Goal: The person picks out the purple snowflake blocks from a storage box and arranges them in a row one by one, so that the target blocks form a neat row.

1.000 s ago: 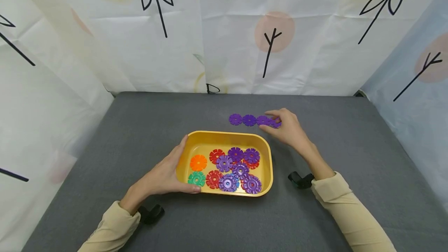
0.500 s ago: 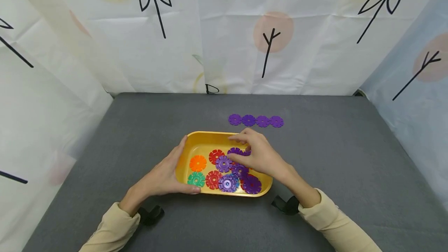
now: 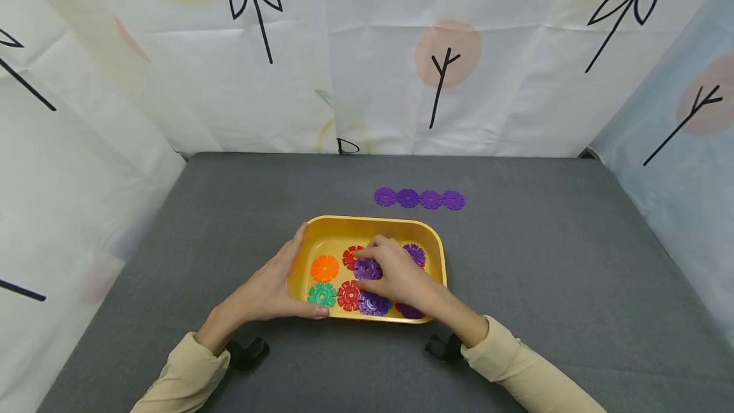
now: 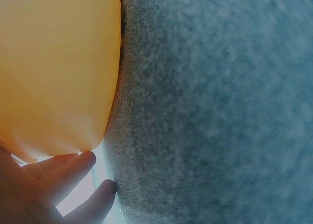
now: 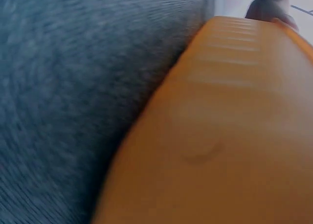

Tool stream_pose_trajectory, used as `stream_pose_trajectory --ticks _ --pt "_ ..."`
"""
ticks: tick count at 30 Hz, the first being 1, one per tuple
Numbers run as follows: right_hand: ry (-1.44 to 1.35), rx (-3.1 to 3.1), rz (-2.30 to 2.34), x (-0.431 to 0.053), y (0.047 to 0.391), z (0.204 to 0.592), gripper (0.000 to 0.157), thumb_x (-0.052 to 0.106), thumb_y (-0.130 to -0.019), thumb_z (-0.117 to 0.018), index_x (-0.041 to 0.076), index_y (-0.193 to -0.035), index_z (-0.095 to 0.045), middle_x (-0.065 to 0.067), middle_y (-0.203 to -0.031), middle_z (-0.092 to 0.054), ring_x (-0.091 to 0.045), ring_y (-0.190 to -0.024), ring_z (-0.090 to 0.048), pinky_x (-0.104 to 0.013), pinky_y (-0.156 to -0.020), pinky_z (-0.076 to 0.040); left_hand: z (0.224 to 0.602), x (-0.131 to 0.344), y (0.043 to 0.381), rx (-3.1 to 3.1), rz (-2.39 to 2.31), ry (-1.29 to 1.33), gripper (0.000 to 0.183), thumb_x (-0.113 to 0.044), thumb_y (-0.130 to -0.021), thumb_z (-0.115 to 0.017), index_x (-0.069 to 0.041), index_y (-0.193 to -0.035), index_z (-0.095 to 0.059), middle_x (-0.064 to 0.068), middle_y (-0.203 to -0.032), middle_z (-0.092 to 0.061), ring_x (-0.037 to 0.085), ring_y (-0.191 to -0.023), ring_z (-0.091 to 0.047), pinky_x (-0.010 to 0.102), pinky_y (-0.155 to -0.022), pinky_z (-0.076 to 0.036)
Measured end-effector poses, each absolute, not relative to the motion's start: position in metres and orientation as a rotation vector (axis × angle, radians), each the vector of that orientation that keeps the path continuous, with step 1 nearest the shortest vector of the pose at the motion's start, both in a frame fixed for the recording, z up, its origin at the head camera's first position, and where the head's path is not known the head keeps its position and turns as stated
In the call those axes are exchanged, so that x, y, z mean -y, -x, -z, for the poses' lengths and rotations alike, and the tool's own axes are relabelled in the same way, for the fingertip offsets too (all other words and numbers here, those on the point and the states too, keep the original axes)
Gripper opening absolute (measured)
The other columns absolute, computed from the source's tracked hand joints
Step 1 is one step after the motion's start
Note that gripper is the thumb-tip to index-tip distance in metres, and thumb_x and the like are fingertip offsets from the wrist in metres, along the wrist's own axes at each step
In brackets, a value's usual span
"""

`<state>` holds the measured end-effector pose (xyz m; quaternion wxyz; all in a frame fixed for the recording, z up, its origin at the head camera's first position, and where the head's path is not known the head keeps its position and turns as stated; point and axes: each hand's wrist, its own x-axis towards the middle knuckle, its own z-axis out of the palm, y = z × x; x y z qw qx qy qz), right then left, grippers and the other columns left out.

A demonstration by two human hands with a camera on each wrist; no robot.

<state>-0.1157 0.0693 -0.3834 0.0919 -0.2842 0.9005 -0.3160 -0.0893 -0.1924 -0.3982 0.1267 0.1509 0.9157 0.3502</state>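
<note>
Head view: the left hand [image 3: 266, 292] grips the left end of the yellow tray [image 3: 338, 228] between thumb and fingers. Inside, just right of two red discs [image 3: 346, 296], a purple disc [image 3: 367, 269] lies between parted thumb and fingertip of the right hand [image 3: 397, 276]; whether they pinch it, I cannot tell. Best lifted by its edges, reds undisturbed.

We see our right hand [image 3: 395, 273] leave the purple row [image 3: 408, 197] and come down into the yellow tray [image 3: 338, 224]. Now its fingers are by a purple flower [image 3: 367, 269] near the middle. The row's last flower [image 3: 453, 200], partly hidden before, now shows whole.
</note>
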Motion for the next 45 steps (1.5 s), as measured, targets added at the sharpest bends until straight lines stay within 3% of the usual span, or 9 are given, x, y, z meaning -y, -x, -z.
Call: stream_pose_trajectory --ticks 19,24,31,45 --pt "0.876 -2.601 0.768 -0.074 0.126 0.385 0.053 0.022 -0.083 -0.086 -0.002 -0.127 -0.07 -0.01 -0.106 -0.059 -0.017 -0.092 -0.046 -0.029 -0.083 -0.038 0.398 0.192 0.09 -2.667 -1.008 -0.43 0.141 -0.062 -0.066 -0.088 -0.027 -0.165 0.005 0.014 -0.159 -0.034 0.026 -0.123 -0.052 0.044 -0.099 -0.053" --pt "0.904 -2.575 0.759 -0.075 0.128 0.381 0.05 0.018 -0.084 -0.085 -0.004 -0.126 -0.07 -0.01 -0.103 -0.059 -0.018 -0.091 -0.046 -0.031 -0.083 -0.039 0.398 0.192 0.09 -2.673 -1.004 -0.426 0.14 -0.062 -0.066 -0.088 -0.026 -0.165 0.004 0.013 -0.157 -0.036 0.024 -0.122 -0.053 0.042 -0.097 -0.054" --pt "0.977 -2.616 0.754 -0.075 0.134 0.394 0.049 0.025 -0.081 -0.086 0.0 -0.122 -0.072 -0.009 -0.1 -0.06 -0.019 -0.089 -0.046 -0.032 -0.082 -0.039 0.398 0.191 0.089 -2.68 -1.004 -0.428 0.141 -0.061 -0.066 -0.089 -0.025 -0.166 0.003 0.014 -0.159 -0.035 0.026 -0.123 -0.052 0.044 -0.098 -0.053" --pt "0.928 -2.762 0.847 -0.083 0.132 0.363 0.046 0.022 -0.079 -0.085 0.002 -0.118 -0.074 -0.008 -0.101 -0.066 -0.016 -0.087 -0.053 -0.026 -0.077 -0.046 0.398 0.193 0.09 -2.668 -1.026 -0.446 0.14 -0.06 -0.066 -0.089 -0.025 -0.166 0.004 0.014 -0.159 -0.034 0.025 -0.122 -0.052 0.043 -0.097 -0.054"
